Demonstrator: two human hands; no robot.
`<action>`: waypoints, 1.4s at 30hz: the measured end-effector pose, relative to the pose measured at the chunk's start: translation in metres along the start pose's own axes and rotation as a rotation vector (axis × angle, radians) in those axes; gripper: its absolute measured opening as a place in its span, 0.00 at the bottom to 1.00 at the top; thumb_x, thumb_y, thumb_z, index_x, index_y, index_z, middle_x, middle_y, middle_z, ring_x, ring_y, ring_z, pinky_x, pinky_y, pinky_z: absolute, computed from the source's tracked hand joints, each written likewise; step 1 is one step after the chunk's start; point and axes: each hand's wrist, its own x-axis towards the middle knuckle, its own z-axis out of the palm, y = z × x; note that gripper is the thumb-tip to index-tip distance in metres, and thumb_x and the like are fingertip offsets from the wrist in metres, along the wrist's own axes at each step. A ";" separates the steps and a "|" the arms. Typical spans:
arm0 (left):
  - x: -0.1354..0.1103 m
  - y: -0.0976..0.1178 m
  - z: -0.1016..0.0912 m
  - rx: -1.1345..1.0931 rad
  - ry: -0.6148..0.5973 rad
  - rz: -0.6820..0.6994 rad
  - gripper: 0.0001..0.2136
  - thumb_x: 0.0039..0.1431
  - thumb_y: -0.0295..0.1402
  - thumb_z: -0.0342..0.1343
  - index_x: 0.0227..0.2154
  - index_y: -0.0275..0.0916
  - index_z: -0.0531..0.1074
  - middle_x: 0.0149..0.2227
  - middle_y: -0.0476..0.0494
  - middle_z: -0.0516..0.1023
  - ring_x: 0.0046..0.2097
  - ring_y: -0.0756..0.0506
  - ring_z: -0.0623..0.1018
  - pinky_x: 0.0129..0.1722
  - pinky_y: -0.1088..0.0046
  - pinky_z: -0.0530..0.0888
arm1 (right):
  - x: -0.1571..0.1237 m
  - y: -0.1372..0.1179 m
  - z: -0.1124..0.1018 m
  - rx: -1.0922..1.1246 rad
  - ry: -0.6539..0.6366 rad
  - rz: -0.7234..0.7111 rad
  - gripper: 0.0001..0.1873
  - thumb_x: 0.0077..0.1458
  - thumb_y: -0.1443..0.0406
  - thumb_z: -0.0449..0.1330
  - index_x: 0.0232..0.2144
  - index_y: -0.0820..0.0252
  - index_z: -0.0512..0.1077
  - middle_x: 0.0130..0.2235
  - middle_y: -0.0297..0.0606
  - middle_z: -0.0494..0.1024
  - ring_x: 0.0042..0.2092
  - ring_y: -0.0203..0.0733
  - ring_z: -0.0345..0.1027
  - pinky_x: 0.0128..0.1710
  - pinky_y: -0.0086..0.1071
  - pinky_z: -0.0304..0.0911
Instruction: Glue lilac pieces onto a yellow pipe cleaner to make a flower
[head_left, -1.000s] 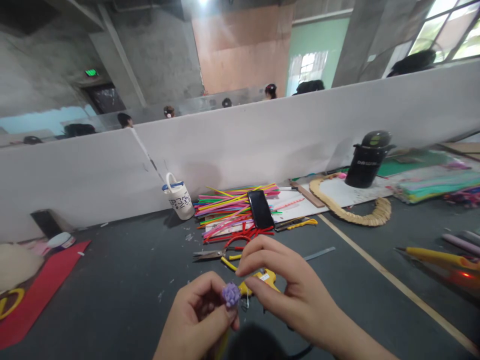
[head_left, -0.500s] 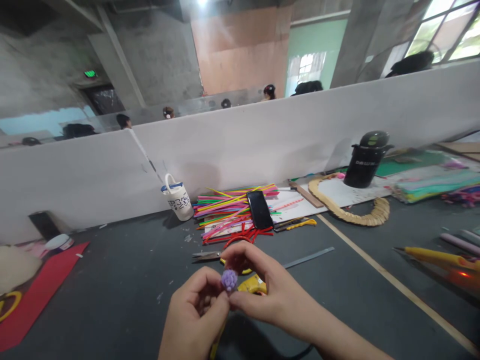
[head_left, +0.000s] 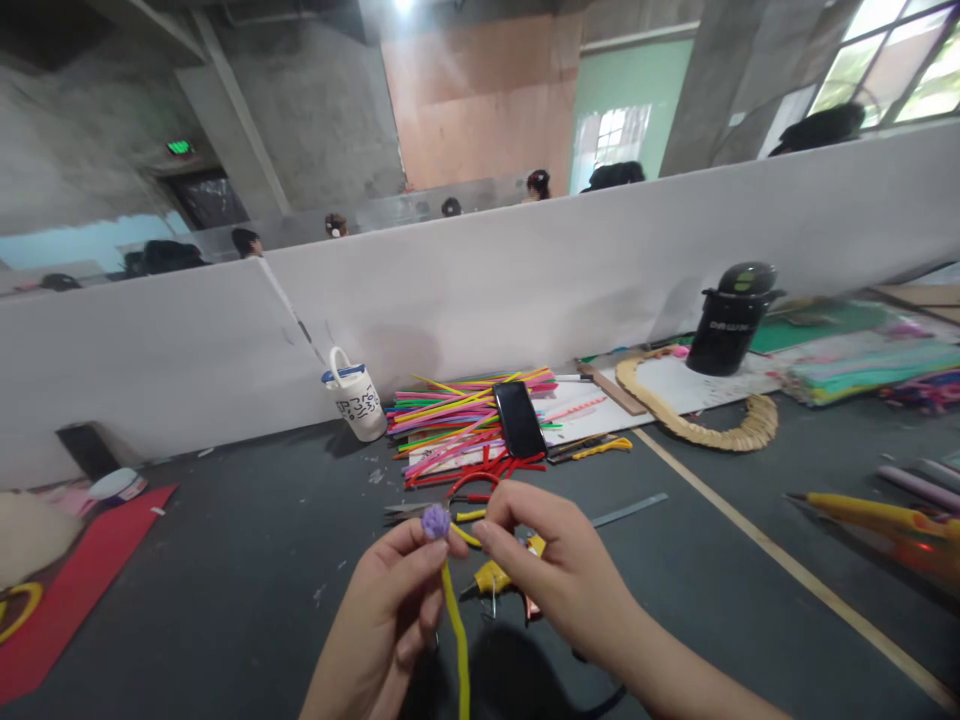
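Observation:
My left hand pinches a fluffy purple pipe-cleaner flower between thumb and fingers. A yellow pipe-cleaner stem hangs below the bloom. My right hand is just right of the flower, apart from it, its thumb and curled fingers drawn together; whatever may be in that pinch is hidden. Beneath it lies a yellow glue gun, partly covered, with a thin wire stand at its nozzle. Behind the flower are scissors with red and yellow handles, partly hidden by my hands.
A heap of coloured pipe cleaners lies ahead, a black phone on it. A white cup stands to its left. To the right are a metal ruler, a black bin and another yellow glue gun. A white partition runs behind.
My left hand has raised the flower slightly and to the left, with its yellow stem now showing. The right hand has drawn away rightward from the flower, uncovering the glue gun's nozzle.

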 end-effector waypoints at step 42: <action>0.012 0.006 0.001 -0.154 -0.027 0.131 0.19 0.40 0.25 0.69 0.38 0.35 0.73 0.24 0.54 0.72 0.19 0.59 0.63 0.16 0.87 0.60 | 0.010 0.015 0.011 0.200 -0.209 0.226 0.05 0.44 0.69 0.58 0.19 0.60 0.67 0.23 0.29 0.66 0.27 0.33 0.56 0.27 0.27 0.53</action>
